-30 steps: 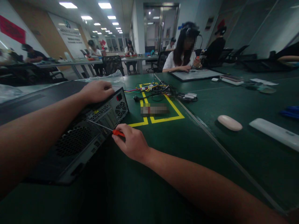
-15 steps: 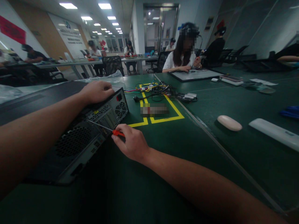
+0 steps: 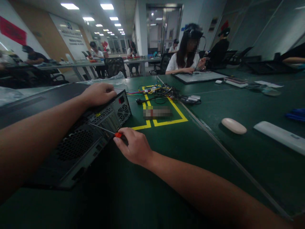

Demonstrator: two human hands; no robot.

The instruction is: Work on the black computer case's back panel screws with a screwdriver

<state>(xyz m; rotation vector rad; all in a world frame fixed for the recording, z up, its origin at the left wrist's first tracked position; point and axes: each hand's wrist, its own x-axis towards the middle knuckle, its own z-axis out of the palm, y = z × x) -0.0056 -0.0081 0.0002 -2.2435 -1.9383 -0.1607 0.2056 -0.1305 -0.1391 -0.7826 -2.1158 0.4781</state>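
A black computer case lies on the table at the left, its silver-grey rear panel turned toward me. On the case's top, near the rear edge, my left hand bears down with its fingers curled; some fingertips are hidden. My right hand pinches the orange handle of a screwdriver between thumb and fingers. The thin metal shaft reaches left to the rear panel, above the round honeycomb vent. I cannot make out what the tip touches.
Behind the case's right end lies a tangle of cables over yellow tape. A blurred-out object sits inside the tape. To the right are a pale oval object and a long white object. A co-worker sits opposite.
The fingers of my right hand have shifted slightly on the screwdriver, and less of its orange handle shows. My left hand and the case stay where they were.
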